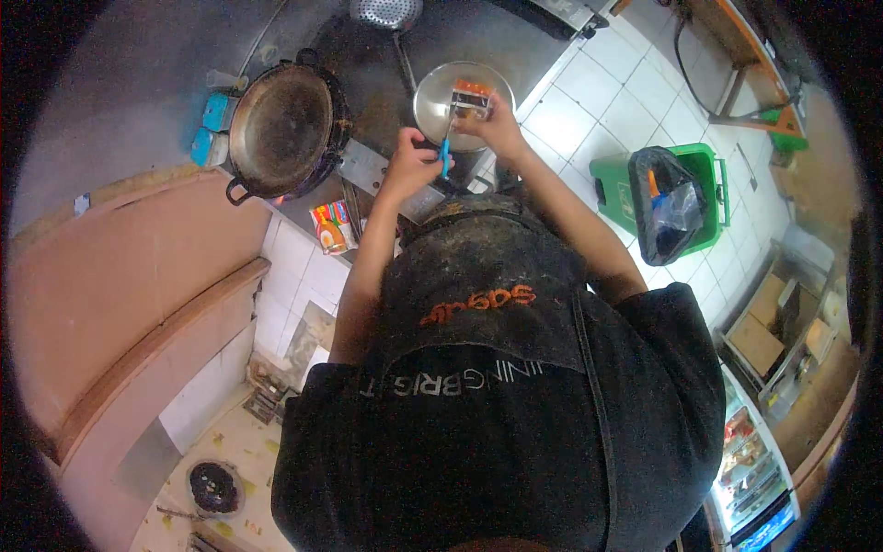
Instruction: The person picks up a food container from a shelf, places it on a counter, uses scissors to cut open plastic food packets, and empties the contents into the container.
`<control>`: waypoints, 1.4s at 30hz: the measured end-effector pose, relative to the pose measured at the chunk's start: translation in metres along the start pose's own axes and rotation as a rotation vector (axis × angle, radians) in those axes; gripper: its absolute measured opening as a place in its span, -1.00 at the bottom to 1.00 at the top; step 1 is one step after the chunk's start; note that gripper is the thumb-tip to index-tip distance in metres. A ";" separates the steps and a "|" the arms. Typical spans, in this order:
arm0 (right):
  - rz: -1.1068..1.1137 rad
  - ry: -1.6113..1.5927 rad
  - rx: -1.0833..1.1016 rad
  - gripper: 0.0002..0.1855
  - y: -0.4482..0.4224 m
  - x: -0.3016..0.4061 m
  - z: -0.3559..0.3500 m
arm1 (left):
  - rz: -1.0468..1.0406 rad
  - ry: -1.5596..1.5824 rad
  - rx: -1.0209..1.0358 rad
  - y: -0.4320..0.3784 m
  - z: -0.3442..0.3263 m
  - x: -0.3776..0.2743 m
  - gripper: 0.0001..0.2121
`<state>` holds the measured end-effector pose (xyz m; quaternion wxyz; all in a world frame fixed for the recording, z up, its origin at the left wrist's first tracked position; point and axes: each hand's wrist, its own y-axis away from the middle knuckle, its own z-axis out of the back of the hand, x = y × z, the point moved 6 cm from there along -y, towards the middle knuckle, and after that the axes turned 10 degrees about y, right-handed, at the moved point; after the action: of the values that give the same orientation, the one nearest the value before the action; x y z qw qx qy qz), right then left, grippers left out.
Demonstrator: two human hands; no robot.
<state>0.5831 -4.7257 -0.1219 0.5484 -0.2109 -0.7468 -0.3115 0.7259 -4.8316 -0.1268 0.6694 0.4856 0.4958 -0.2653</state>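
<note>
My left hand (pixel 412 168) grips small scissors by their blue handles (pixel 445 159), the blades pointing up towards a seasoning sachet. Between the fingers of my right hand (pixel 493 127) is that clear and orange sachet (pixel 472 99), held over a metal bowl (pixel 433 103). Dark and orange contents show in its sections. Whether the blades touch the sachet cannot be told. The bowl stands on the dark worktop before me. A packet of instant noodles (pixel 332 228) lies left of my left forearm, at the counter's edge.
A large wok-like pan (pixel 281 131) sits on the stove at the left, a flame partly visible beneath. A perforated skimmer (pixel 386 12) lies behind the bowl. Two blue-topped containers (pixel 219 112) stand beyond the pan. A green bin (pixel 703 200) with a black liner stands on the tiled floor.
</note>
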 end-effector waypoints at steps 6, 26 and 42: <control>-0.003 0.039 0.058 -0.40 0.000 0.013 -0.005 | -0.202 -0.176 -0.047 -0.015 0.013 0.029 -0.37; 0.125 0.227 0.042 -0.39 -0.008 0.008 0.010 | 0.038 0.036 -0.102 -0.012 -0.009 -0.005 -0.34; 0.193 0.342 0.056 -0.39 -0.025 -0.031 0.018 | 0.033 0.106 -0.112 -0.016 -0.011 0.001 -0.39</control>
<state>0.5640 -4.7307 -0.1610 0.7003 -0.2102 -0.6274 -0.2680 0.7084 -4.8273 -0.1346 0.6726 0.4688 0.5364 -0.2003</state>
